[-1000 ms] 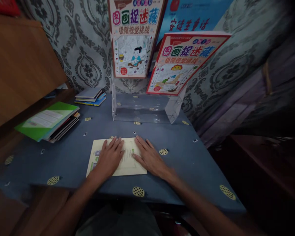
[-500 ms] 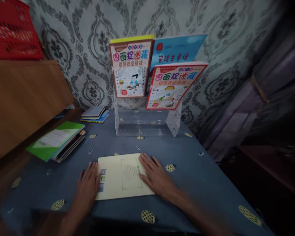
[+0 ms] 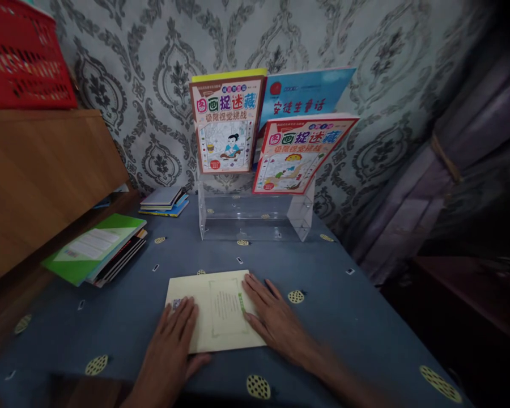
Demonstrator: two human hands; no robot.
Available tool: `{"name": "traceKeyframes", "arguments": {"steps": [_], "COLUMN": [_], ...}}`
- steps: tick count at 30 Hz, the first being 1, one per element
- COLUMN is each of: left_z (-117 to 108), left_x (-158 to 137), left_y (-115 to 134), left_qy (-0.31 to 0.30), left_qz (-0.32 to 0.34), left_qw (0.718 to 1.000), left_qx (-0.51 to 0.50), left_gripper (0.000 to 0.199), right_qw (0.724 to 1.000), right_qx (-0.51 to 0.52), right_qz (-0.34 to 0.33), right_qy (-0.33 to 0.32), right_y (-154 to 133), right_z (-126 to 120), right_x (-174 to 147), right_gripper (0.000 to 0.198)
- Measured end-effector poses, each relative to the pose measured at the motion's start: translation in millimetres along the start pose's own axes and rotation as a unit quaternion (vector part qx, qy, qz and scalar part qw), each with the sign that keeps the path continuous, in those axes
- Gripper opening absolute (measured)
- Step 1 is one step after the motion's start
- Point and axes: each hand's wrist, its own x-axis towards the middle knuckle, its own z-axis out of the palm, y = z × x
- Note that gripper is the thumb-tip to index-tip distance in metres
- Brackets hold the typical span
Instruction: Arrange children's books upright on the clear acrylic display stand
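Note:
A pale cream book lies flat, turned sideways, near the front of the table, with a framed block of print toward its right side. My left hand rests on its left part, fingers stretched out over the small printed squares there and thumb pointing right below the lower edge. My right hand lies on the right end, fingers extended and the thumb apart, hiding that edge. Neither hand grips anything. Behind the book stands a clear acrylic rack.
The rack's upper tiers hold a brown-bordered picture book, a blue book and a red-bordered book. Left are a green-topped book stack and a smaller stack. A red basket sits on a wooden cabinet.
My left hand has moved right from the book's left edge onto its cover. My right hand stays at the right end. The view has tilted slightly upward.

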Motion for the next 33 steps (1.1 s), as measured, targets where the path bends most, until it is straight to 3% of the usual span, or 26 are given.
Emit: {"name": "traceKeyframes", "arguments": {"steps": [6,11,18,23,28,33], "left_z": [5.5,3.1,-9.7,3.1,8.4,-1.9], "left_x": [28.1,26.4,42.7,36.2,31.6,35.8], "left_y": [15.2,21.5,5.9,15.4,33.2,36.1], "left_qy": [-0.061,-0.058,-0.143,-0.106,-0.086,-0.084], "left_qz": [0.09,0.15,0.09,0.111,0.127,0.181], "left_qw": [0.994,0.986,0.985,0.988,0.987,0.978], "left_qx": [0.001,0.037,-0.047,-0.027,0.041,0.057], "left_gripper": [0.077,0.064,0.047,0.082,0.075,0.071], "right_qw": [0.998,0.99,0.98,0.98,0.978,0.965], "right_qx": [0.045,0.1,0.193,0.194,0.208,0.261], "right_qz": [-0.009,-0.008,-0.003,-0.016,-0.024,-0.005], "right_qy": [-0.045,-0.104,-0.05,-0.024,-0.023,-0.026], "right_y": [2.8,4.8,20.4,26.5,25.7,25.2], "right_z": [-17.0,-32.6,-24.6,-13.7,-15.2,-18.4], "right_x": [12.6,41.3,59.5,55.3,55.0,56.7], "right_gripper": [0.061,0.058,0.045,0.045,0.046,0.053]}}
